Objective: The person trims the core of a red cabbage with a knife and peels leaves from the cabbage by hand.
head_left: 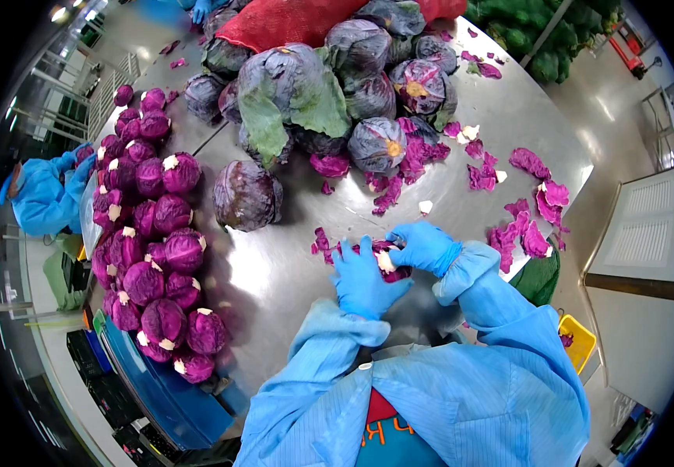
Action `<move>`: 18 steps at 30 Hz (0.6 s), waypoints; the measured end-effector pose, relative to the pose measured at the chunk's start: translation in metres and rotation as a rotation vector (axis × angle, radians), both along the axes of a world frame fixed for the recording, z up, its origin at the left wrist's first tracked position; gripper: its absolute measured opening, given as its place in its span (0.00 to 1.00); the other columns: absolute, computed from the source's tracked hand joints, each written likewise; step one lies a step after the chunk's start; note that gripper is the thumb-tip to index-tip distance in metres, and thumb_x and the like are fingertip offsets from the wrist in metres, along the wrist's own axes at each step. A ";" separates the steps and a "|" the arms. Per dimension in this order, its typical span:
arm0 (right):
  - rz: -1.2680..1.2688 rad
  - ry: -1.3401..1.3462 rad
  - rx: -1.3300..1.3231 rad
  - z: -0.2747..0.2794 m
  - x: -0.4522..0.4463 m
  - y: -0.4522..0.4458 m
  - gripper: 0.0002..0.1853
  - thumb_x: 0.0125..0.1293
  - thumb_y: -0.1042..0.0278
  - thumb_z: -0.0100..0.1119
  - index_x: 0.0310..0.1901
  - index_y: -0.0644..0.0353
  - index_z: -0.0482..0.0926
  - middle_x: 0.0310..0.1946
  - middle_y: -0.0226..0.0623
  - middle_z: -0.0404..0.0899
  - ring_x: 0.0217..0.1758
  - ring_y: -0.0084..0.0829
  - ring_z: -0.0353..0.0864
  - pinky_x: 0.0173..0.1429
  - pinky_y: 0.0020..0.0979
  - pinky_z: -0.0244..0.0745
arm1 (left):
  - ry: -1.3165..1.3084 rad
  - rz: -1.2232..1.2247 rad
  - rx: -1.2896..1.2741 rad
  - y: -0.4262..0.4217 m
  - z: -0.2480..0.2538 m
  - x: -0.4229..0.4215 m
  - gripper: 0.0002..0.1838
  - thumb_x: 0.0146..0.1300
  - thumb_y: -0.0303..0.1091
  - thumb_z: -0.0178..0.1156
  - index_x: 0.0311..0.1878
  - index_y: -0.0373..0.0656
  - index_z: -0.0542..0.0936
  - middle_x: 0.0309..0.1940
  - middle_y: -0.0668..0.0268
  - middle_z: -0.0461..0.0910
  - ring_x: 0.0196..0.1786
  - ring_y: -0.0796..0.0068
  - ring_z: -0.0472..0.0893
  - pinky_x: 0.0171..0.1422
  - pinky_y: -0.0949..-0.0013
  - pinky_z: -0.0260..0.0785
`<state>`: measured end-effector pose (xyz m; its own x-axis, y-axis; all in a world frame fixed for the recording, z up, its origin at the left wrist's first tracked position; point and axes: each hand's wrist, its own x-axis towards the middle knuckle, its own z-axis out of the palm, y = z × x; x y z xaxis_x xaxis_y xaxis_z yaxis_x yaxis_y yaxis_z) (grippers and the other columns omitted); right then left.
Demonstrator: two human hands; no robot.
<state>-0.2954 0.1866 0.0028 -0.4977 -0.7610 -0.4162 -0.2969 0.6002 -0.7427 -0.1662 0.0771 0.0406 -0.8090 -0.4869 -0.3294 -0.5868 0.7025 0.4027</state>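
A red cabbage (396, 273) with a white cut stem end is on the metal table in front of me, largely hidden by my hands. My left hand (368, 282), in a blue glove, is wrapped over its near left side with the fingers around it. On the right side, my gloved right hand (422, 247) has its fingers curled in against the cabbage, near the white stem end. Whether those fingers pinch a leaf or a small tool is hidden. Torn purple leaves (322, 244) lie just left of the cabbage.
Trimmed purple cabbages (144, 282) are heaped along the left edge. Untrimmed cabbages (286, 86) and a red mesh sack (290, 22) lie at the back; one cabbage (248, 195) sits apart. Leaf scraps (520, 233) litter the right side. A co-worker in blue (45, 194) stands at far left.
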 end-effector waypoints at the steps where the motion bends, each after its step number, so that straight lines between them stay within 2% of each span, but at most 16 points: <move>1: 0.023 0.033 0.025 0.002 0.004 -0.003 0.23 0.52 0.48 0.64 0.43 0.59 0.82 0.36 0.51 0.83 0.39 0.49 0.84 0.44 0.43 0.77 | -0.053 -0.020 -0.122 0.004 -0.003 -0.008 0.51 0.36 0.58 0.75 0.64 0.41 0.69 0.65 0.43 0.65 0.68 0.40 0.64 0.68 0.42 0.61; 4: 0.047 0.104 0.078 0.008 0.010 -0.012 0.22 0.53 0.49 0.62 0.41 0.59 0.82 0.35 0.51 0.83 0.38 0.51 0.83 0.43 0.45 0.78 | -0.053 -0.035 -0.200 0.012 -0.022 -0.018 0.47 0.38 0.58 0.74 0.61 0.41 0.72 0.65 0.50 0.68 0.68 0.44 0.65 0.68 0.45 0.62; 5: 0.025 0.110 0.085 0.009 0.011 -0.012 0.22 0.53 0.49 0.62 0.40 0.59 0.82 0.34 0.51 0.83 0.38 0.52 0.83 0.43 0.46 0.78 | -0.007 -0.046 -0.230 0.012 -0.023 -0.016 0.44 0.39 0.56 0.73 0.59 0.42 0.74 0.59 0.55 0.73 0.65 0.49 0.68 0.64 0.49 0.65; 8: 0.036 0.160 0.112 0.017 0.017 -0.014 0.20 0.54 0.49 0.60 0.39 0.58 0.82 0.34 0.51 0.83 0.38 0.52 0.83 0.43 0.47 0.78 | 0.078 -0.075 -0.153 0.004 -0.031 -0.006 0.42 0.39 0.55 0.73 0.57 0.42 0.75 0.54 0.55 0.75 0.59 0.52 0.71 0.60 0.52 0.67; 9: 0.053 0.185 0.117 0.019 0.019 -0.016 0.20 0.54 0.49 0.59 0.38 0.57 0.83 0.33 0.51 0.83 0.38 0.52 0.83 0.43 0.47 0.78 | 0.145 -0.114 -0.143 0.000 -0.033 -0.002 0.41 0.38 0.55 0.74 0.55 0.42 0.76 0.50 0.56 0.75 0.55 0.54 0.72 0.59 0.53 0.67; 12: -0.074 0.288 0.088 0.011 0.026 -0.014 0.18 0.54 0.52 0.59 0.38 0.56 0.83 0.35 0.52 0.83 0.39 0.52 0.83 0.44 0.46 0.78 | 0.269 -0.153 -0.067 -0.007 -0.031 0.012 0.42 0.37 0.55 0.76 0.55 0.40 0.75 0.51 0.55 0.75 0.56 0.52 0.72 0.63 0.54 0.65; 13: -0.143 0.298 0.117 -0.005 0.009 -0.004 0.17 0.54 0.53 0.59 0.38 0.56 0.84 0.35 0.52 0.83 0.40 0.53 0.83 0.45 0.47 0.78 | 0.384 -0.159 -0.080 -0.006 -0.032 0.020 0.44 0.36 0.54 0.78 0.56 0.39 0.74 0.53 0.54 0.75 0.59 0.50 0.71 0.66 0.53 0.62; 14: -0.213 0.237 0.178 -0.018 -0.008 0.013 0.17 0.54 0.54 0.60 0.40 0.56 0.84 0.35 0.52 0.83 0.40 0.53 0.83 0.46 0.46 0.78 | 0.406 -0.178 -0.017 -0.004 -0.028 0.030 0.46 0.34 0.51 0.79 0.58 0.39 0.73 0.56 0.52 0.74 0.61 0.49 0.70 0.69 0.51 0.61; 16: -0.505 0.103 0.061 -0.058 -0.041 0.067 0.20 0.54 0.53 0.62 0.44 0.57 0.84 0.37 0.52 0.84 0.43 0.52 0.84 0.49 0.44 0.79 | 0.525 -0.241 0.053 -0.012 -0.032 0.048 0.47 0.34 0.48 0.80 0.59 0.40 0.72 0.59 0.52 0.73 0.63 0.48 0.70 0.72 0.51 0.60; 18: -0.569 0.462 0.243 -0.061 -0.062 0.114 0.22 0.57 0.53 0.65 0.51 0.55 0.81 0.39 0.49 0.84 0.43 0.49 0.85 0.48 0.44 0.78 | 0.584 -0.274 0.136 -0.028 -0.034 0.064 0.48 0.34 0.51 0.81 0.60 0.42 0.72 0.62 0.52 0.71 0.67 0.46 0.68 0.75 0.48 0.57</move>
<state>-0.3569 0.3006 -0.0580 -0.9487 -0.2502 -0.1933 -0.1420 0.8835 -0.4463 -0.1023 0.0491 0.0064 -0.9622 -0.2225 0.1570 -0.0520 0.7159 0.6962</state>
